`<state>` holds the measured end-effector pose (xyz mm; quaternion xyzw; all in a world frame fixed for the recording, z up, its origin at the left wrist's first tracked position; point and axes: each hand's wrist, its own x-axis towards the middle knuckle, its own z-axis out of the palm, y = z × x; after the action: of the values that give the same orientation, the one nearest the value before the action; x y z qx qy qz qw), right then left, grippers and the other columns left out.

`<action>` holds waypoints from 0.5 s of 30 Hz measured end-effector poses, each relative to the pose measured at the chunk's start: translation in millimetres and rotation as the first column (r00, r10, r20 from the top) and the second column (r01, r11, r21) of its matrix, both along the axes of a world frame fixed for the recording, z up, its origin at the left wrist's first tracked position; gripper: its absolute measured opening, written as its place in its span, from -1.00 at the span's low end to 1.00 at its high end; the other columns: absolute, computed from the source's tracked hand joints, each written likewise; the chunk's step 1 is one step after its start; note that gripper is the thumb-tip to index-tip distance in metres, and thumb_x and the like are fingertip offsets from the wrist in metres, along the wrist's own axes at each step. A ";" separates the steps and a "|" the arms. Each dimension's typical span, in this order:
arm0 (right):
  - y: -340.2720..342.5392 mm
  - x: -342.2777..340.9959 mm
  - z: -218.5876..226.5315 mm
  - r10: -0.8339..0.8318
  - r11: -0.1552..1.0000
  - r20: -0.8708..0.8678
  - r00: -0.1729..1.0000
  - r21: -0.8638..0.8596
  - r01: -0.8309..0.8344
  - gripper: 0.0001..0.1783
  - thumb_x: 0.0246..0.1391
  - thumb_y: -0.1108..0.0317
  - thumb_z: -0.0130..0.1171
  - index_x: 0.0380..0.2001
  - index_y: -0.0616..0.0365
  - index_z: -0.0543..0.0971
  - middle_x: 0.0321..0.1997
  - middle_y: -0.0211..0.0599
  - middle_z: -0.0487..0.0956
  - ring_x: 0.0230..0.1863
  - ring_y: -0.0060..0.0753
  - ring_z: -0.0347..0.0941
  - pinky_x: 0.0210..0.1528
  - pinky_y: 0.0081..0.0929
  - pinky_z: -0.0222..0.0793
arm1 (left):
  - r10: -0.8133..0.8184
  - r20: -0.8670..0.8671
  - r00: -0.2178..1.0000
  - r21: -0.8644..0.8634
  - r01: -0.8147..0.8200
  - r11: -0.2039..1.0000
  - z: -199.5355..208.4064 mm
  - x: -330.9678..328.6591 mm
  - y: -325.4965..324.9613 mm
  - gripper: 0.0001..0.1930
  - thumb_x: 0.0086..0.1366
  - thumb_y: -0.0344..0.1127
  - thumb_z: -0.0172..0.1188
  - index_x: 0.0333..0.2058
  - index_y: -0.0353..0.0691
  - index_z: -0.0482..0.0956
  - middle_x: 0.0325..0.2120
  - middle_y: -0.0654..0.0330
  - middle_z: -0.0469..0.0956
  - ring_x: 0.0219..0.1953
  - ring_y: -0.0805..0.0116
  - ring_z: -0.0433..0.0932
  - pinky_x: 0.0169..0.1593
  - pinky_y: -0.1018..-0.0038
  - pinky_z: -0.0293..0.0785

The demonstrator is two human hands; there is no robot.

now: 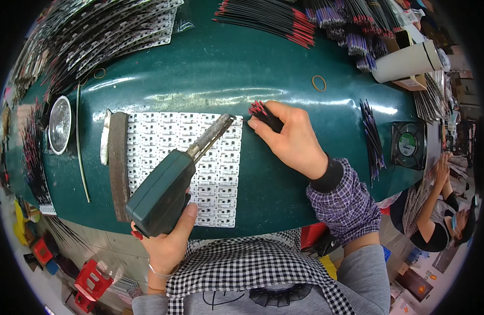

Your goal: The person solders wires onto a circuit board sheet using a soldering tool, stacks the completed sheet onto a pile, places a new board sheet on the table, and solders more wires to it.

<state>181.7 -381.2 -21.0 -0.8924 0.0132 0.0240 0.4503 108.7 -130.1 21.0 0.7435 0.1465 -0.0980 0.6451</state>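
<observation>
My left hand point(171, 247) is wrapped round the handle of a dark green soldering gun point(163, 189), whose metal nozzle points up and right. The nozzle's tip is over the upper right corner of a panel of small white circuit boards point(221, 184). Just right of that corner, my right hand point(297, 139) grips a bundle of short black wires with red ends point(264, 114). Its thumb and forefinger are close to the nozzle tip; whether a wire touches the board I cannot tell. Along the panel's left edge lies a brown bar point(118, 168).
Left are a silvery bowl point(60, 125), a thin rod point(82, 152) and stacked wired boards point(121, 42). Red-tipped wires point(268, 18) lie at the back. On the right are a white cylinder point(410, 61), loose wires point(372, 142) and a fan point(408, 145). Another person point(436, 215) sits far right.
</observation>
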 end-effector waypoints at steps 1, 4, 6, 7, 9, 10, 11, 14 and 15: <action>0.6 0.0 -0.2 -0.001 1.000 -0.001 1.000 0.000 0.001 -0.78 0.04 0.41 0.25 -0.43 0.39 0.49 -0.55 0.01 0.47 -0.60 -0.04 0.37 -0.47 -0.25 0.28 | -0.001 -0.001 1.000 0.000 0.001 1.000 0.3 0.0 -0.5 -0.59 0.10 -0.54 0.38 -0.03 -0.41 0.57 -0.19 0.13 0.65 -0.18 0.44 0.60 -0.07 0.52 0.52; 4.2 1.1 -1.6 -0.058 0.994 -0.027 0.998 0.095 0.061 -0.78 0.04 0.39 0.21 -0.46 0.39 0.48 -0.59 0.00 0.46 -0.62 -0.16 0.36 -0.48 -0.26 0.28 | 0.001 -0.013 1.000 -0.011 -0.001 1.000 0.7 0.6 -1.7 -0.60 0.11 -0.55 0.38 -0.04 -0.42 0.58 -0.19 0.11 0.65 -0.18 0.43 0.60 -0.07 0.52 0.53; 5.4 2.2 -0.8 -0.063 0.995 -0.016 0.998 0.074 0.064 -0.78 0.05 0.39 0.17 -0.48 0.38 0.48 -0.61 -0.04 0.45 -0.63 -0.23 0.37 -0.49 -0.28 0.28 | -0.017 0.005 1.000 0.009 0.017 1.000 0.2 0.8 -1.9 -0.60 0.10 -0.55 0.38 -0.04 -0.43 0.58 -0.19 0.09 0.65 -0.18 0.43 0.60 -0.07 0.52 0.53; 6.5 3.0 -0.7 -0.061 0.995 -0.017 0.998 0.075 0.062 -0.78 0.05 0.39 0.17 -0.48 0.38 0.48 -0.61 -0.04 0.45 -0.63 -0.23 0.37 -0.49 -0.28 0.28 | -0.015 0.005 1.000 0.010 0.015 1.000 0.0 0.6 -1.9 -0.60 0.10 -0.55 0.38 -0.04 -0.43 0.58 -0.19 0.09 0.65 -0.18 0.43 0.60 -0.07 0.52 0.53; 8.0 4.4 -0.9 -0.067 0.995 -0.052 0.996 0.076 0.071 -0.79 0.05 0.39 0.17 -0.49 0.37 0.48 -0.62 -0.06 0.45 -0.63 -0.23 0.37 -0.49 -0.30 0.28 | 0.007 -0.014 1.000 0.007 -0.007 1.000 -0.2 0.2 -2.0 -0.60 0.10 -0.56 0.37 -0.04 -0.43 0.58 -0.20 0.09 0.66 -0.18 0.43 0.61 -0.07 0.52 0.54; 8.0 4.9 -1.3 -0.067 0.995 -0.052 0.996 0.075 0.071 -0.79 0.05 0.39 0.17 -0.49 0.37 0.48 -0.62 -0.06 0.45 -0.63 -0.23 0.37 -0.49 -0.30 0.28 | 0.007 -0.015 1.000 0.007 -0.007 1.000 -0.2 0.7 -2.0 -0.60 0.10 -0.56 0.37 -0.04 -0.43 0.58 -0.20 0.09 0.66 -0.18 0.43 0.61 -0.07 0.52 0.54; 7.8 5.6 -1.7 -0.066 0.996 -0.062 0.996 0.057 0.070 -0.79 0.04 0.38 0.18 -0.49 0.36 0.49 -0.63 -0.09 0.46 -0.64 -0.27 0.37 -0.49 -0.33 0.29 | 0.002 -0.017 1.000 0.016 -0.002 1.000 0.2 1.3 -2.0 -0.60 0.10 -0.56 0.37 -0.04 -0.43 0.58 -0.20 0.09 0.66 -0.19 0.43 0.61 -0.07 0.52 0.54; 5.4 5.4 -8.1 -0.078 0.991 -0.086 0.993 0.103 0.086 -0.80 0.02 0.37 0.18 -0.49 0.34 0.51 -0.65 -0.15 0.46 -0.64 -0.36 0.37 -0.49 -0.37 0.30 | -0.003 -0.009 1.000 0.019 0.003 1.000 0.2 2.4 -2.4 -0.61 0.11 -0.55 0.37 -0.04 -0.43 0.58 -0.20 0.09 0.66 -0.19 0.43 0.61 -0.08 0.52 0.54; 4.2 5.1 -10.0 -0.089 0.980 -0.101 0.991 0.169 0.105 -0.80 0.02 0.37 0.19 -0.49 0.34 0.52 -0.66 -0.18 0.46 -0.64 -0.40 0.37 -0.49 -0.39 0.30 | -0.004 0.001 1.000 0.015 0.004 1.000 0.2 2.5 -2.6 -0.61 0.11 -0.55 0.37 -0.04 -0.43 0.58 -0.20 0.10 0.66 -0.19 0.43 0.61 -0.09 0.52 0.54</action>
<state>186.8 -377.0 -31.0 -0.8459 0.0754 0.0446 0.5262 111.3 -132.7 21.1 0.7486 0.1456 -0.0977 0.6394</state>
